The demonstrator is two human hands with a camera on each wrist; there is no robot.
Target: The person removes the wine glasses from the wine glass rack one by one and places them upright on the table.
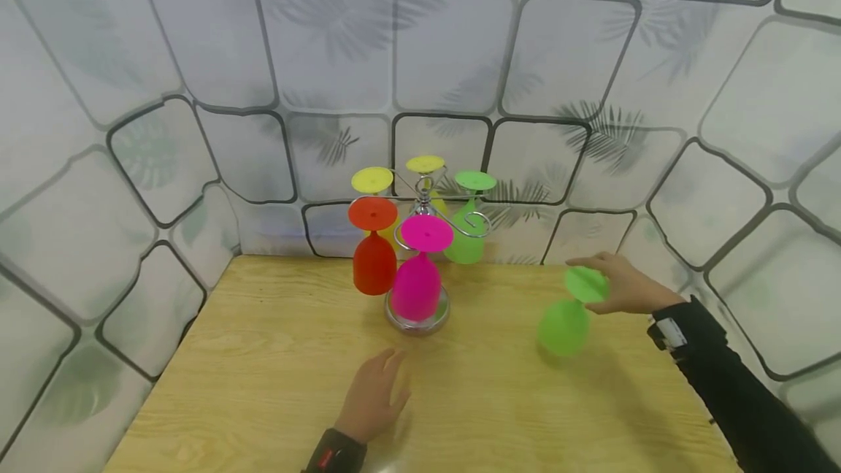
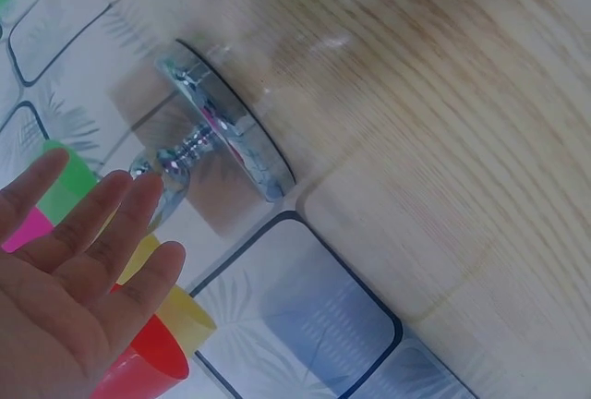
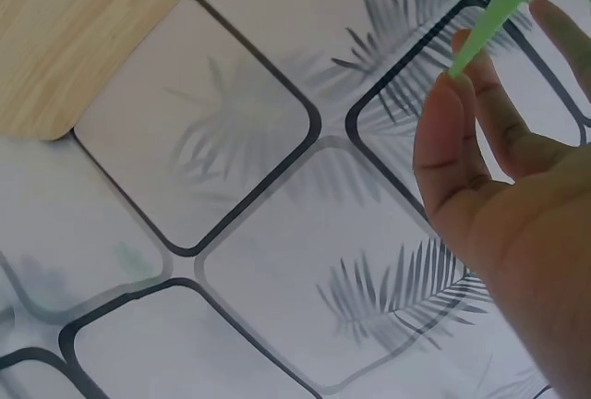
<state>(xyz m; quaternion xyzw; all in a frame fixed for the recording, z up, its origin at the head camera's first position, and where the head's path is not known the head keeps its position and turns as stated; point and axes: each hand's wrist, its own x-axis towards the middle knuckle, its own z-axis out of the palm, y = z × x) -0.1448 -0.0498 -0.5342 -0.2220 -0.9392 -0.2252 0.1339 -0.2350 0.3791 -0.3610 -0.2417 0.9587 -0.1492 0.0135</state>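
My right hand (image 1: 620, 285) pinches the round foot of a green plastic wine glass (image 1: 563, 328), whose bowl hangs downward over the right part of the table. In the right wrist view, thumb and fingertips meet at the edge of the green foot (image 3: 494, 25). My left hand (image 1: 373, 396) has its fingers extended and holds nothing, in front of the chrome rack's base (image 1: 442, 316). Upside down on that rack hang a red glass (image 1: 374, 263), a magenta glass (image 1: 417, 287), another green glass (image 1: 466, 236) and two yellow glasses, mostly hidden behind the front ones.
The light wooden table (image 1: 263, 356) ends at a wall covering (image 1: 453, 50) with stone outlines and leaf prints, which also closes off both sides. Curled wire arms (image 1: 478, 223) stick out from the rack's top.
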